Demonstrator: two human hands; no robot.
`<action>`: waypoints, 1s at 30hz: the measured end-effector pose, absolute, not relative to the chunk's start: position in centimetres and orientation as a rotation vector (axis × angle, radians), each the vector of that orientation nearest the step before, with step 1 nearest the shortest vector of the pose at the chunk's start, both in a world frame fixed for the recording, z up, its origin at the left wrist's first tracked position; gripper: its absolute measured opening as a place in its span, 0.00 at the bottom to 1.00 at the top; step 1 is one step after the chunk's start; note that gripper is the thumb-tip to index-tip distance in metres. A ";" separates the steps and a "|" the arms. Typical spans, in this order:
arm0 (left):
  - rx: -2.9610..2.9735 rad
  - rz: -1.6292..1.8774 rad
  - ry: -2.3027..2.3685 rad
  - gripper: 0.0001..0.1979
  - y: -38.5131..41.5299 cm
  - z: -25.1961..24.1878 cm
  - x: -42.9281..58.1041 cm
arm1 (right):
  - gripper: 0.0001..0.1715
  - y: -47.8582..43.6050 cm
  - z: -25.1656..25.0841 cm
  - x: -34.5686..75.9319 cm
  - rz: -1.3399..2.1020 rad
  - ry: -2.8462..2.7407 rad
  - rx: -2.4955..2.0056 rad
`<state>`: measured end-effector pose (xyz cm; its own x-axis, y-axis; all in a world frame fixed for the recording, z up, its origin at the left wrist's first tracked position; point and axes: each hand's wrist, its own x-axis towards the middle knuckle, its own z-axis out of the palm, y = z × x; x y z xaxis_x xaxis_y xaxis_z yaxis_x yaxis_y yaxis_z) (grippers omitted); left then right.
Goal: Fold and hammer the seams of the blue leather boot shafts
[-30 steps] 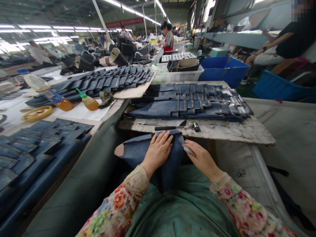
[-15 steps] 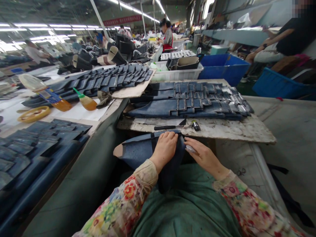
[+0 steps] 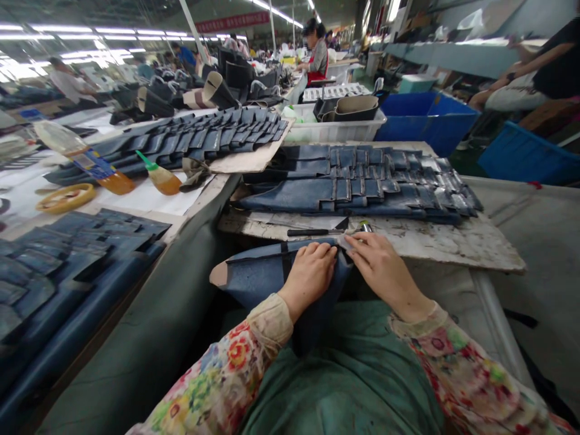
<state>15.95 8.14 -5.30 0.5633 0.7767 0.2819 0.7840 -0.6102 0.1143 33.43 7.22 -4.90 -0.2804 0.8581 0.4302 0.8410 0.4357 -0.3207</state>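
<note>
A blue leather boot upper (image 3: pixel 254 272) with dark seam strips and a beige tip lies across my lap, against the front edge of the board. My left hand (image 3: pixel 312 272) is closed over its top edge, fingers curled and pressing the leather. Close by on the right, my right hand (image 3: pixel 385 269) pinches a small pale, flat piece (image 3: pixel 346 243) at the upper's dark-edged corner. What kind of piece it is, I cannot make out. Just behind the fingers, a black-handled hammer (image 3: pixel 312 232) lies on the board, its head partly hidden by my right hand.
Overlapping blue leather pieces (image 3: pixel 290 194) cover much of the worn board (image 3: pixel 480 248). On the left table are a yellow tape ring (image 3: pixel 66 198), a green-tipped glue bottle (image 3: pixel 163 178) and a tilted plastic bottle (image 3: pixel 99 172). Behind stand a white bin (image 3: pixel 335 130) and a blue bin (image 3: pixel 426 124).
My right hand has moved up and inward with the pale piece, bringing it to the upper's corner. It now covers part of the hammer head. The view has shifted slightly.
</note>
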 end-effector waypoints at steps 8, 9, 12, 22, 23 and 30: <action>-2.800 -0.462 -1.363 0.17 8.0 -5.6 14.2 | 0.18 6.8 -6.1 31.4 0.069 -2.198 -1.473; -2.798 -0.458 -1.368 0.17 8.0 -5.5 13.8 | 0.18 6.8 -6.1 31.1 0.069 -2.211 -1.478; -2.776 -0.434 -1.411 0.17 7.8 -5.4 12.7 | 0.18 6.7 -5.7 29.7 0.090 -2.259 -1.472; -2.679 -0.393 -1.443 0.16 6.6 -5.0 10.2 | 0.19 6.4 -4.6 26.3 0.019 -2.399 -1.487; -2.655 -0.389 -1.451 0.15 6.6 -4.9 10.0 | 0.19 6.4 -4.6 26.0 0.024 -2.409 -1.484; -2.501 -0.461 -1.578 0.12 5.8 -5.3 8.2 | 0.18 6.6 -4.5 23.5 0.091 -2.443 -1.385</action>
